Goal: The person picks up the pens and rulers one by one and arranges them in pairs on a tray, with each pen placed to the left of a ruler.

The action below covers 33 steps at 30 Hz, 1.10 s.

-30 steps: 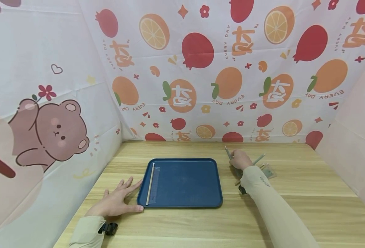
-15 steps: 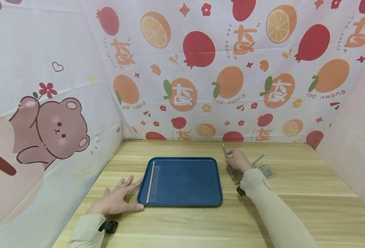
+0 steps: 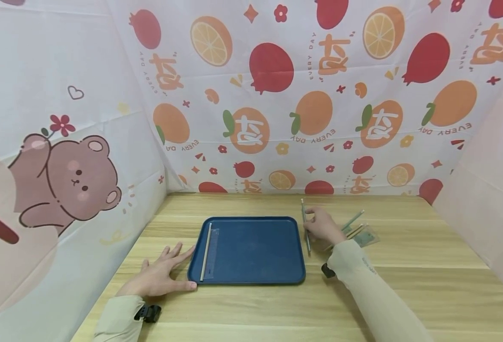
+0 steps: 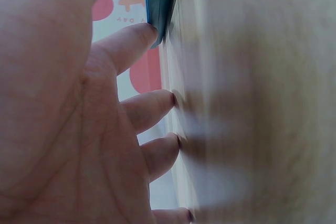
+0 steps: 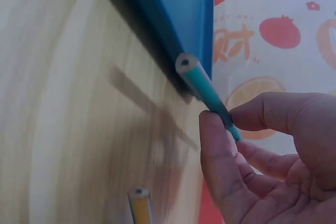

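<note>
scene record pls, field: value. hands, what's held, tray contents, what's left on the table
left hand: left hand flat on the table, fingers at the blue tray corner
right hand: right hand pinches a teal pencil beside the tray's right edge
tray contents: clear ruler, pale stick along the left side
on table: pencils behind the right hand

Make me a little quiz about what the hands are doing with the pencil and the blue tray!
1. True or false: the right hand pinches a green pencil.
2. What does the left hand touch? A) the blue tray B) a cup C) a book
3. Fill in: a ruler and a thin stick lie in the tray along its ____ edge.

Key: 1 true; 2 A; 3 left
</note>
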{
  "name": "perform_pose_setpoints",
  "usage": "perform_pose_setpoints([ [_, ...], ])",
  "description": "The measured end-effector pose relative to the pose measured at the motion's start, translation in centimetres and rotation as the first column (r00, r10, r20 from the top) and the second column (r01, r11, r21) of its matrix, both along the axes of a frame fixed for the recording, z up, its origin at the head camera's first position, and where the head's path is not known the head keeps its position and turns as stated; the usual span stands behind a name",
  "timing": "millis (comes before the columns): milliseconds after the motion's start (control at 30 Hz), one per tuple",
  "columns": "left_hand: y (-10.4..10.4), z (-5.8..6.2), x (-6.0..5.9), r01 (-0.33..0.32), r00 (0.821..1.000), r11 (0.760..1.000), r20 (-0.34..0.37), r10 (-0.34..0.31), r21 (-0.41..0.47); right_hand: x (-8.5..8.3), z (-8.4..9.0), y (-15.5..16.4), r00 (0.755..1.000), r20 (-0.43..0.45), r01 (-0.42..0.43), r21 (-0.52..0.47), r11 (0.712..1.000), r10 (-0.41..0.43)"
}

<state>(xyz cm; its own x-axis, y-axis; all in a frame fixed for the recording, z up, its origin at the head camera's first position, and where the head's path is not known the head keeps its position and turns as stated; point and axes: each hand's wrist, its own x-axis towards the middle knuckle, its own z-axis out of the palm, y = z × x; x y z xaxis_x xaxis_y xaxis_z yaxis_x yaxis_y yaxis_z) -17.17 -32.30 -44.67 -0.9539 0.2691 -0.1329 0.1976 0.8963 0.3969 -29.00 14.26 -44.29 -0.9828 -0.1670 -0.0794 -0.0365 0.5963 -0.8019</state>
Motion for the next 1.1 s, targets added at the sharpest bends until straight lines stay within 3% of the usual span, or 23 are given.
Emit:
perform_pose_setpoints([
  [667,-0.2,-0.2,0.1,0.026,0.999,1.0,-0.047,-0.027,-0.013,1.8,0.8,-3.9,1.0,-0.007,-0.02,-0.061,0.998,0.02],
  [1100,-0.3,-0.2,0.1,0.02,1.0,1.0,-0.024,-0.02,0.012,2.3,0.7,-5.9,0.999,-0.009,-0.044,-0.113,0.993,0.043],
])
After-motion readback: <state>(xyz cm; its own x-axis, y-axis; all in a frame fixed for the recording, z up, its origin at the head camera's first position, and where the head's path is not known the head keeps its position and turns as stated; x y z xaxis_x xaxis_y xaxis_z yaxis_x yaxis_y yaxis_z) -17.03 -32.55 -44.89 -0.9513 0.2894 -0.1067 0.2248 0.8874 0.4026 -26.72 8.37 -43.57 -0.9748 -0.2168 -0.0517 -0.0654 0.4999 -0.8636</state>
